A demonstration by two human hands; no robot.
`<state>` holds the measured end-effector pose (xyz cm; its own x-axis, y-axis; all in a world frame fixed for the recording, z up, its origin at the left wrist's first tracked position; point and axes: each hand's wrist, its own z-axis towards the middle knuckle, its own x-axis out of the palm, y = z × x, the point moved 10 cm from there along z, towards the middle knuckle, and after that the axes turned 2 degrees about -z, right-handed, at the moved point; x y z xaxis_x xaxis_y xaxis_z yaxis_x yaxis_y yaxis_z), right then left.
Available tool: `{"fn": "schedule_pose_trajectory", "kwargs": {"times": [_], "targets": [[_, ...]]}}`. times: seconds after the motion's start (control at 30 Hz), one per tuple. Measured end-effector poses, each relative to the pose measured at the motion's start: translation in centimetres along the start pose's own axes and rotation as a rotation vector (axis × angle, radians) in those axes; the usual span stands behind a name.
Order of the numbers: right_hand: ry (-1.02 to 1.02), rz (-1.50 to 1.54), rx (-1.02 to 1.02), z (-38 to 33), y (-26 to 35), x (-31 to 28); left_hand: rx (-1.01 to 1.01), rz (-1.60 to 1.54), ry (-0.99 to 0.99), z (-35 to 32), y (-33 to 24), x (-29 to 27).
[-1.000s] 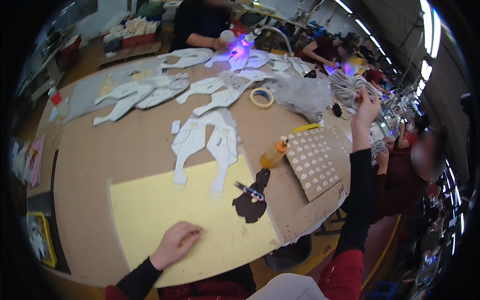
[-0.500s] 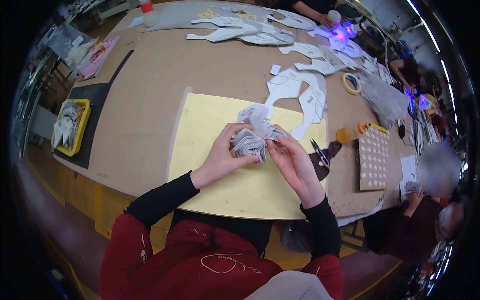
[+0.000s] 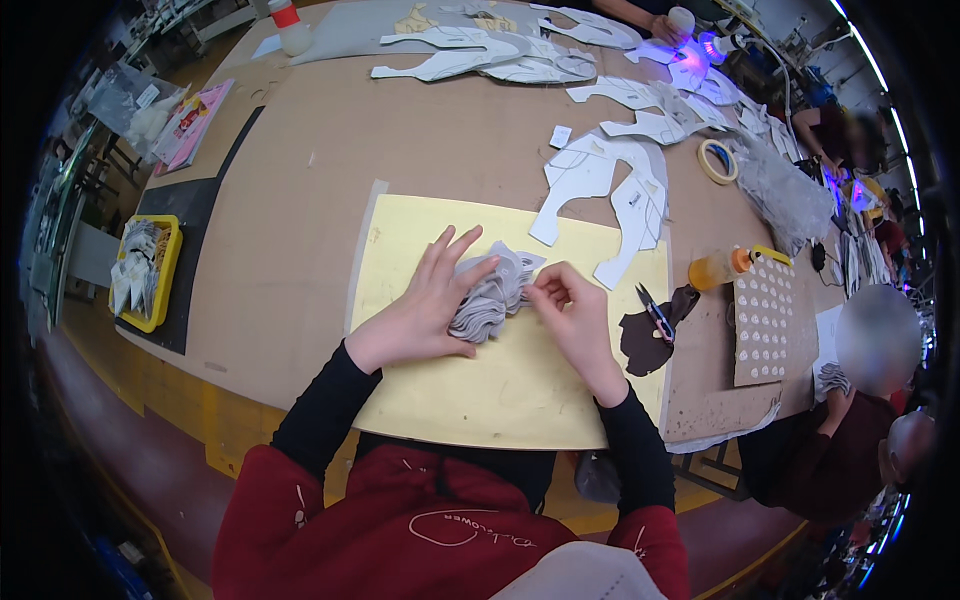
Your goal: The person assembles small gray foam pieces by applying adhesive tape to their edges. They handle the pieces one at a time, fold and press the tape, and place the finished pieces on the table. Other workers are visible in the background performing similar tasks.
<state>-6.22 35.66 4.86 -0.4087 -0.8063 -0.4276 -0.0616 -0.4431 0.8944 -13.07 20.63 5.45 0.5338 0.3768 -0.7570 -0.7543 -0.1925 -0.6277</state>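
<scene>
A bundle of grey fabric pieces (image 3: 487, 300), stacked in wavy layers, lies over the yellow board (image 3: 500, 395). My left hand (image 3: 425, 300) grips it from the left, with the index finger across its top and the thumb at its near edge; the other fingers are raised and spread. At the bundle's right edge, my right hand (image 3: 575, 325) is closed in a pinch with curled fingers. What sits between those fingertips is too small to make out.
White cut pieces (image 3: 580, 180) lie beyond the board. To the right are thread snips (image 3: 656, 312) on dark cloth, an orange bottle (image 3: 718, 268), a tape roll (image 3: 717, 161) and a card of white dots (image 3: 762, 325). A yellow tray (image 3: 165, 275) stands left; co-workers sit far and right.
The bundle has come down and left toward the board. My left fingers have lifted and spread, while my right hand has curled into a pinch at the bundle's edge. The view has shifted slightly.
</scene>
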Motion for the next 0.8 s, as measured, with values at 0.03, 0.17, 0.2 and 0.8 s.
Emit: {"fn": "schedule_pose_trajectory", "kwargs": {"times": [0.03, 0.17, 0.2, 0.8], "targets": [[0.053, -0.063, 0.023, -0.2, -0.3, 0.4, 0.025, 0.004, -0.022, 0.1, -0.2, 0.1], [0.115, -0.174, 0.047, -0.8, -0.8, 1.5, 0.085, -0.001, -0.035, 0.2, -0.3, 0.8], [0.091, -0.155, 0.009, -0.9, -0.6, 1.5, 0.091, -0.010, -0.025, 0.2, -0.2, 1.0], [-0.045, 0.034, 0.167, -0.8, -4.0, 3.1, 0.112, 0.089, -0.261, -0.3, -1.6, 2.0]]}}
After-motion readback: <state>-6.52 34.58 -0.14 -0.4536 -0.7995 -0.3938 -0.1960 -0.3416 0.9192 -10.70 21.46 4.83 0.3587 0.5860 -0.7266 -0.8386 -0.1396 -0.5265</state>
